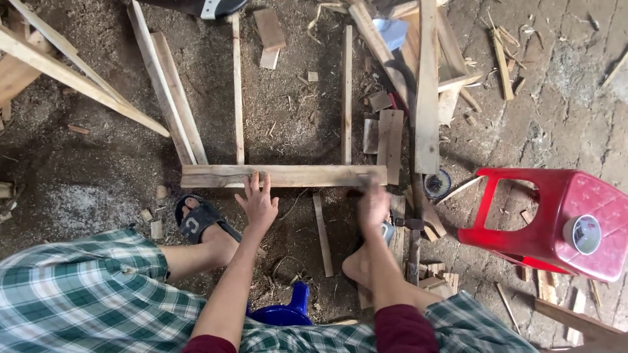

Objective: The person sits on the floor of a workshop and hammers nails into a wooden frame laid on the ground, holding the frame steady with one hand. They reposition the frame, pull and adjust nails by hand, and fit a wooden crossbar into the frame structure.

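Observation:
A weathered wooden plank lies crosswise on the sawdust-covered floor in front of me. My left hand rests flat on its near edge with the fingers spread. My right hand is blurred at the plank's right end, fingers curled; what it holds is unclear. Two thin slats run away from the plank's far edge. A dark hammer-like tool lies just right of my right hand.
A red plastic stool with a round tin on it stands at the right. A blue stool is under me. My sandalled foot is left of my left hand. Loose boards and offcuts are scattered about.

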